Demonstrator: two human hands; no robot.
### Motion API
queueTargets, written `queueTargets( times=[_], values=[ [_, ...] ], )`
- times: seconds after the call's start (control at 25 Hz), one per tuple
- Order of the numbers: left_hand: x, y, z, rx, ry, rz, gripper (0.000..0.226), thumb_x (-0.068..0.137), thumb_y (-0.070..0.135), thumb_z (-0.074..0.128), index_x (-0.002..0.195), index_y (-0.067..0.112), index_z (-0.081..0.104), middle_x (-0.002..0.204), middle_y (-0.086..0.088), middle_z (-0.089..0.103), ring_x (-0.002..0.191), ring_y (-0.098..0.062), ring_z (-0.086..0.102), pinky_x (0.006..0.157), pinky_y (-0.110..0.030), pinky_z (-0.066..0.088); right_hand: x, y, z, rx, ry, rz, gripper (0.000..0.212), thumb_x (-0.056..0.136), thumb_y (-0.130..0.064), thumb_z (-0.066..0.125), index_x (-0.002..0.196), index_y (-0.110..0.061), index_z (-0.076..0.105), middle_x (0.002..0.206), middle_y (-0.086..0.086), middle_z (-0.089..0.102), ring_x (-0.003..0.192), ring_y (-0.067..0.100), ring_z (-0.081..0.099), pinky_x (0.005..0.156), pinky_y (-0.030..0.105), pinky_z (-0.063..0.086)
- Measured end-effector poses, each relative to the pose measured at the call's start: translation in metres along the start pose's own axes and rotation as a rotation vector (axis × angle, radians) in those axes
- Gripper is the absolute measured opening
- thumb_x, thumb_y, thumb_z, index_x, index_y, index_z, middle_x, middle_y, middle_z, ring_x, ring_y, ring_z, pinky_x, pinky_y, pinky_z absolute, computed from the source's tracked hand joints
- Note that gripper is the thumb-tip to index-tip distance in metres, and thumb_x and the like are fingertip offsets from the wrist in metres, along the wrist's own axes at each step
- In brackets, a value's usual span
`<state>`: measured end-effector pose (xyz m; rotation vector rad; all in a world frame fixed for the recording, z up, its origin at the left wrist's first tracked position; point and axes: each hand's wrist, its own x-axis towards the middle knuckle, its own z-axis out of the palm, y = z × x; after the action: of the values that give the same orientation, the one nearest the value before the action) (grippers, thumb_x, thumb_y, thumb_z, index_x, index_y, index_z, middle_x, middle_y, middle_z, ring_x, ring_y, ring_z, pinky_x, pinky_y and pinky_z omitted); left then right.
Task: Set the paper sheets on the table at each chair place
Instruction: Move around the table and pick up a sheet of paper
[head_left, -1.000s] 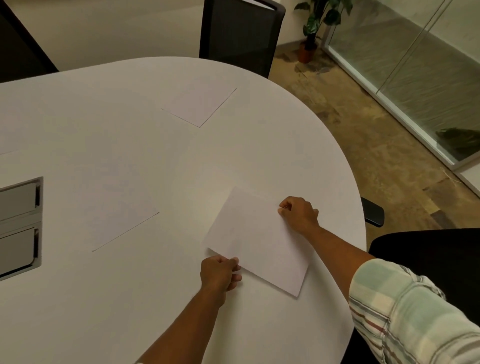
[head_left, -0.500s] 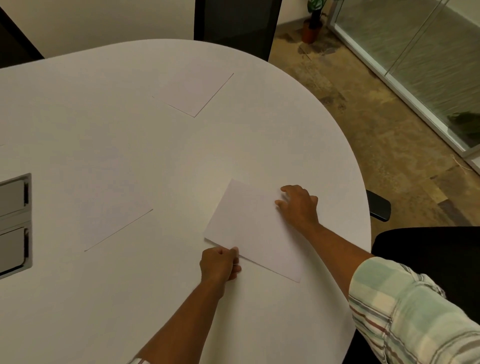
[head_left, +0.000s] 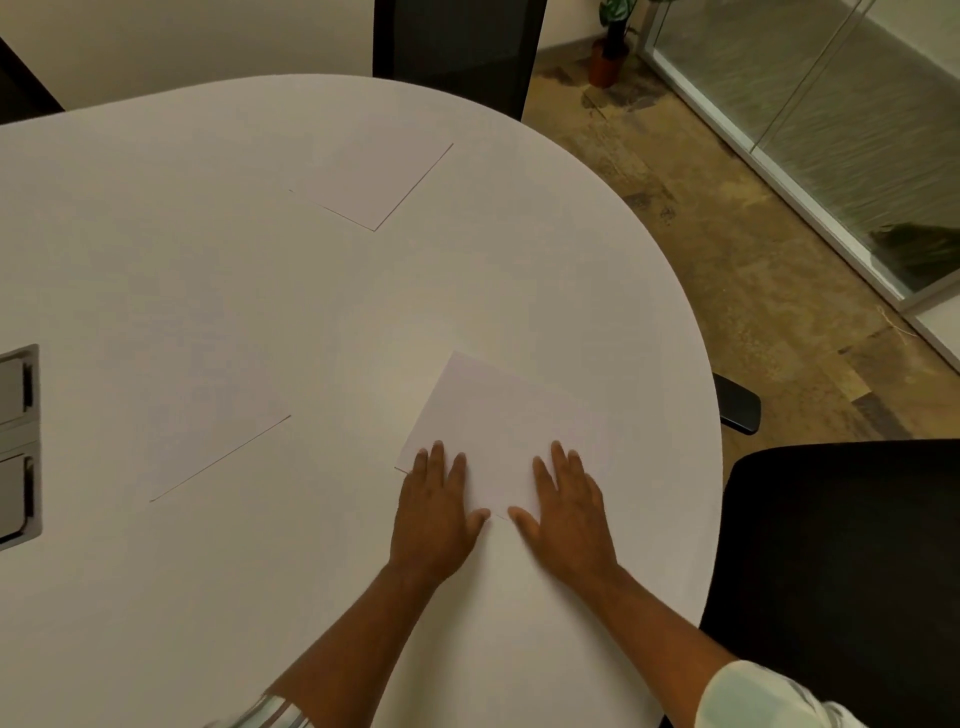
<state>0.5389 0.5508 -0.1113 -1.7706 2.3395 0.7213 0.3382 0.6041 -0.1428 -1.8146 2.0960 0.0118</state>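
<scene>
White table (head_left: 260, 286), white sheets (head_left: 498, 415); black chairs (head_left: 841, 545) (sleeve (head_left: 769, 699) pale plaid).

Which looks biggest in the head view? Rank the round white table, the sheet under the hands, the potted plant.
1. Round white table, largest by far.
2. White paper sheet under both flat hands.
3. Potted plant: looks smallest, but it is far off and cropped, so unsure.

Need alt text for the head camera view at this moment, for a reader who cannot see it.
Both hands, left hand and right hand, lie flat and open on the near edge of a paper sheet at the right side of a white rounded table. Two more sheets lie farther left and farther away; a black chair stands at right.
</scene>
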Motion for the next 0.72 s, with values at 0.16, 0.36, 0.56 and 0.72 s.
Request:
queueTargets(
  times=[0.16,0.36,0.56,0.72],
  values=[
    [0.007,-0.001,0.005,0.135,-0.127,0.059,0.092,0.103,0.071,0.033,0.169,0.019,-0.003,0.175,-0.02,-0.018,0.163,-0.04,-0.014,0.132,-0.052,0.002,0.001,-0.005,0.002,-0.073,-0.078,0.009,0.088,0.1,-0.071,0.028,0.166,-0.017,0.006,0.173,0.015,-0.008,0.16,0.036,-0.009,0.13,0.051,0.007],
    [0.01,-0.008,0.003,0.08,-0.113,0.055,0.086,0.107,0.06,0.04,0.17,0.017,0.0,0.176,-0.017,-0.016,0.163,-0.038,-0.014,0.133,-0.051,0.005,0.001,-0.011,0.002,-0.058,-0.084,0.01,0.087,0.101,-0.07,0.031,0.166,-0.016,0.01,0.173,0.017,-0.006,0.16,0.038,-0.007,0.129,0.055,0.01],
    [0.009,-0.012,0.001,0.06,-0.125,0.092,0.086,0.107,0.051,0.048,0.169,0.017,0.0,0.176,-0.018,-0.016,0.163,-0.038,-0.013,0.134,-0.051,0.006,0.0,-0.007,0.002,-0.053,-0.085,0.002,0.087,0.101,-0.07,0.031,0.166,-0.018,0.006,0.173,0.015,-0.01,0.16,0.036,-0.011,0.129,0.052,0.005],
    [-0.002,-0.029,-0.003,-0.001,-0.1,0.127,0.085,0.108,0.049,0.046,0.169,0.017,-0.003,0.176,-0.014,-0.016,0.164,-0.034,-0.015,0.134,-0.046,0.0,0.0,-0.012,-0.001,-0.027,-0.088,0.037,0.086,0.1,-0.07,0.031,0.166,-0.022,0.008,0.174,0.011,-0.01,0.16,0.033,-0.011,0.128,0.053,0.002]
  ],
)
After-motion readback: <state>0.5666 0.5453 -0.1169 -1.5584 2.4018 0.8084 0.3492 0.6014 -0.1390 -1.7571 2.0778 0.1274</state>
